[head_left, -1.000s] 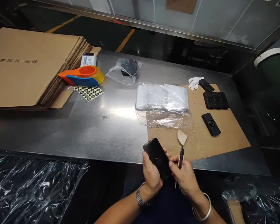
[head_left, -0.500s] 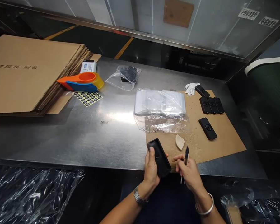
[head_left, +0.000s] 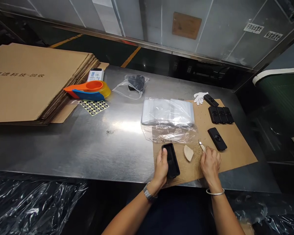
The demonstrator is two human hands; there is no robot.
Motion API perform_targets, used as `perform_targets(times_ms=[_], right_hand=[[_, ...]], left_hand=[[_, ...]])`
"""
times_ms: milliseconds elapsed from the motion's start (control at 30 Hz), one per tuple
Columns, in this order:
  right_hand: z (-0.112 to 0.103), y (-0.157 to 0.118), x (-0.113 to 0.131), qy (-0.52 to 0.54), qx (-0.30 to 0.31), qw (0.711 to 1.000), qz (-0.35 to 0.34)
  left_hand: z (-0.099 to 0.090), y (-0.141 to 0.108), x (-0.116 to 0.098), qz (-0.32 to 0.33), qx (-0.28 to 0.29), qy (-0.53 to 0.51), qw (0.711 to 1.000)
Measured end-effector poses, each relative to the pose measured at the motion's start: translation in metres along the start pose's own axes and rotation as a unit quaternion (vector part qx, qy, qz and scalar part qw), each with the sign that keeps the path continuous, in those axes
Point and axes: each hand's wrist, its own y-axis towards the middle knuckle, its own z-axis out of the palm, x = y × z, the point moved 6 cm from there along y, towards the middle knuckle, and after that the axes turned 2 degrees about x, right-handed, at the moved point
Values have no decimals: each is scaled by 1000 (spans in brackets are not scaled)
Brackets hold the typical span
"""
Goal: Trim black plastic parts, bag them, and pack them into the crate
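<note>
My left hand (head_left: 161,165) grips a black rectangular case (head_left: 171,161) by its left side, its hollow face turned up. To the right, my right hand (head_left: 210,163) is closed on a small knife (head_left: 202,147) whose blade points up and left over the cardboard sheet (head_left: 235,143). A beige wedge-shaped piece (head_left: 188,153) lies between the two hands. Beyond my right hand rests a single black case (head_left: 217,139) with a round mark. Several more black cases (head_left: 220,115) sit behind it, close to a white glove (head_left: 200,98).
A stack of clear plastic bags (head_left: 168,112) lies beyond my hands. Further left are a bag with dark parts (head_left: 137,84), a sticker sheet (head_left: 93,107), an orange, blue and yellow holder (head_left: 90,88), a white box (head_left: 96,74) and stacked cardboard (head_left: 36,85).
My right hand has moved right and down onto the cardboard with the knife, whose blade has tilted left. The black case in my left hand shows its hollow side more fully.
</note>
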Motion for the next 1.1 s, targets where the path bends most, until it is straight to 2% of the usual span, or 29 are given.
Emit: perform_targets(times_ms=[67,167,233,300,367,500,600,733,933,1100], right_hand=[[0,2,19,19,3,998,-52],[9,13,54,48,49,987,-148],[19,25,75,50,82,976,-195],[30,39,92,41,108,967,-228],[43,50,105,30,134,956,-258],[68,61,124,11,185,936,-301],[80,67,129,3,215,929,-300],[87,81,122,8,236,936,-261],[89,99,98,61,233,955,-174],[84,108,90,125,201,964,-120]], left_hand=[[-1,3,4,26,-1,26,999],[4,2,7,82,18,116,990],[9,0,6,135,33,221,965],[9,-2,4,174,25,302,937],[4,-4,-1,188,-2,317,929],[-11,-2,-20,204,-33,271,940],[-14,8,-36,218,-17,255,942],[-8,34,-51,233,12,268,935],[23,73,-55,232,49,297,925],[47,85,-47,233,86,307,919]])
